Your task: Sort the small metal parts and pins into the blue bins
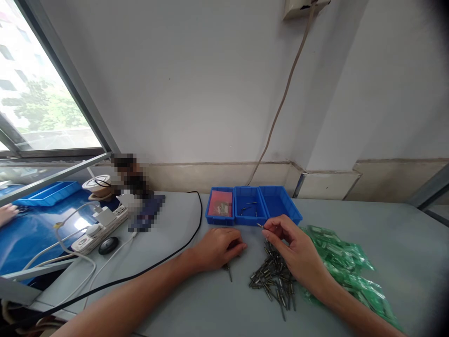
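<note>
My right hand pinches a small metal pin between thumb and fingertips, just in front of the blue bins. Below and left of that hand lies a pile of metal pins on the grey table. My left hand rests on the table with its fingers curled; what they hold, if anything, is hidden. A loose pin sticks out beneath it. In the middle blue bin lie several pins. The left blue bin holds a pink sheet with a clear bag on it.
Green plastic packets lie right of my right hand. A right blue bin adjoins the others. A black cable crosses the table at left, near a power strip and a black round object. Another person's hand shows at far left.
</note>
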Tool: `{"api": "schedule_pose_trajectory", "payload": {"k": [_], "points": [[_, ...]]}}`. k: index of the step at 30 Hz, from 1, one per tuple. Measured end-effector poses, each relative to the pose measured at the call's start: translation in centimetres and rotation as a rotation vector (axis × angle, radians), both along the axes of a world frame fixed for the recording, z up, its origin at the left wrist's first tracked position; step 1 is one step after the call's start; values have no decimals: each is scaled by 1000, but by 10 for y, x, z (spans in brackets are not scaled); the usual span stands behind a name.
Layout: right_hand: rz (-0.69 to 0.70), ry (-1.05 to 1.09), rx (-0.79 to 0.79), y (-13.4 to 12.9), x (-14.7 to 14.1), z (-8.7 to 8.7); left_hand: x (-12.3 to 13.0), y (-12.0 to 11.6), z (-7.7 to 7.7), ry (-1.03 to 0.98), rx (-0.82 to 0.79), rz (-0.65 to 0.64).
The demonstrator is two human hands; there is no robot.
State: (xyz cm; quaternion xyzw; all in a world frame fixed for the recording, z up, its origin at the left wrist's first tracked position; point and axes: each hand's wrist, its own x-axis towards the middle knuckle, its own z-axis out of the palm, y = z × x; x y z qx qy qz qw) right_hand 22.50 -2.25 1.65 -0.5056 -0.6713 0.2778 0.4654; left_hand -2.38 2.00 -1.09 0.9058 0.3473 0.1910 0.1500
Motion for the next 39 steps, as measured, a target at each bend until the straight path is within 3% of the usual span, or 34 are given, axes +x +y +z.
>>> {"api": "schedule_pose_trajectory", "payload": {"k": [17, 25, 30, 39], "points": [[33, 273, -196, 7, 3, -2, 0, 0, 0, -18, -22, -1], [-4, 33, -55, 2, 2, -5, 0, 1, 0, -9, -7, -3], [57, -136, 71, -4, -1, 0, 0, 0, -1, -24, 5, -7], [40, -85, 40, -1, 0, -1, 0, 0, 0, -17, 1, -12]]}}
